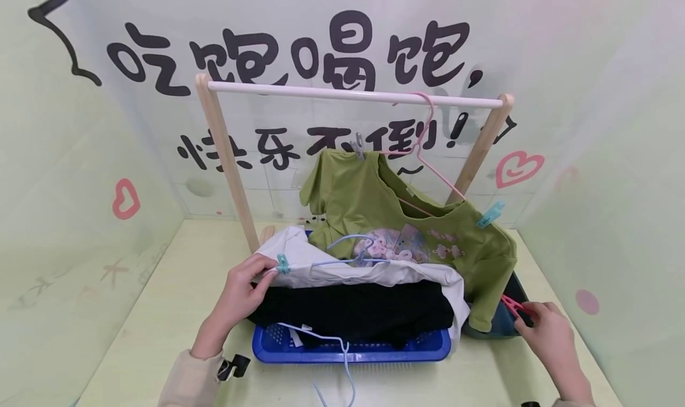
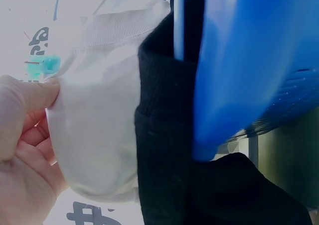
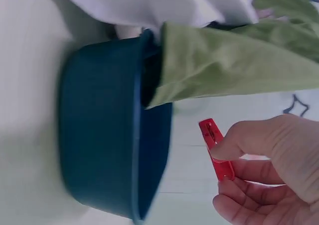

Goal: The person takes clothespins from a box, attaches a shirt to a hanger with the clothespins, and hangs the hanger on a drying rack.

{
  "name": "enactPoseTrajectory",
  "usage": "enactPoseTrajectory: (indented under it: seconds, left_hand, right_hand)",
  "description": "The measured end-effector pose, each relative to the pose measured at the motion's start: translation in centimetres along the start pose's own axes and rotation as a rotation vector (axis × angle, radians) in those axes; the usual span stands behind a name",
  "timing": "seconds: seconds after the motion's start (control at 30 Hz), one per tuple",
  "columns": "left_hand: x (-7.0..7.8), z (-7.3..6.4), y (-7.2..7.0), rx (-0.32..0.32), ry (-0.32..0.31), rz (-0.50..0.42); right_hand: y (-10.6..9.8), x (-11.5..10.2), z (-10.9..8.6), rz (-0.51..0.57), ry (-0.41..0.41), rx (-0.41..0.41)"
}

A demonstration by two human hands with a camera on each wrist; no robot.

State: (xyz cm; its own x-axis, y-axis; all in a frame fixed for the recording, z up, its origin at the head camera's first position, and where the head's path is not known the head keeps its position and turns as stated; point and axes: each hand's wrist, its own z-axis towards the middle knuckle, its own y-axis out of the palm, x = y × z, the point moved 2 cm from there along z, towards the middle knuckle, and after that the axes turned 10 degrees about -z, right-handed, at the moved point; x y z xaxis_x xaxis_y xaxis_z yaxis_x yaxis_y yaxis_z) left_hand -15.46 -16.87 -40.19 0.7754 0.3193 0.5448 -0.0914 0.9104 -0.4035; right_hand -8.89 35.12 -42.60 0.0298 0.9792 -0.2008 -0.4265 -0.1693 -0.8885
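My left hand (image 1: 238, 294) pinches the shoulder edge of a white shirt (image 2: 99, 120), right beside a teal clothespin (image 1: 282, 263) clipped there. A blue hanger (image 1: 350, 260) lies along the shirt's neckline, its hook upward. My right hand (image 1: 551, 338) holds a red clothespin (image 3: 217, 150) between thumb and fingers, over the dark teal bin (image 3: 99, 125). A green shirt (image 1: 342, 181) hangs tilted on a pink hanger (image 1: 440, 178) from the rack's bar, with a grey clip (image 1: 358, 146) and a teal clip (image 1: 490, 214) at its shoulders; its sleeve drapes by the bin.
A blue basket (image 1: 350, 354) stands at the front with a black garment (image 1: 353, 312) across it. Another blue hanger (image 1: 345, 365) sticks out over its front rim. The rack has a white bar (image 1: 321, 93) and wooden posts (image 1: 227, 163); printed walls enclose the table (image 1: 160, 312).
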Motion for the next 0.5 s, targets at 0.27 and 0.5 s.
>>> enactPoseTrajectory:
  seconds: [0.27,0.5]
  left_hand:
    - [-0.4,-0.1,0.1,-0.011,-0.021,-0.003]
    - [-0.2,-0.1,0.0,-0.004,-0.012,-0.003]
  right_hand:
    - [-3.0,-2.1,-1.5,0.01,-0.046,0.105]
    - [-4.7,-4.8,-2.3,0.022,-0.082,0.108]
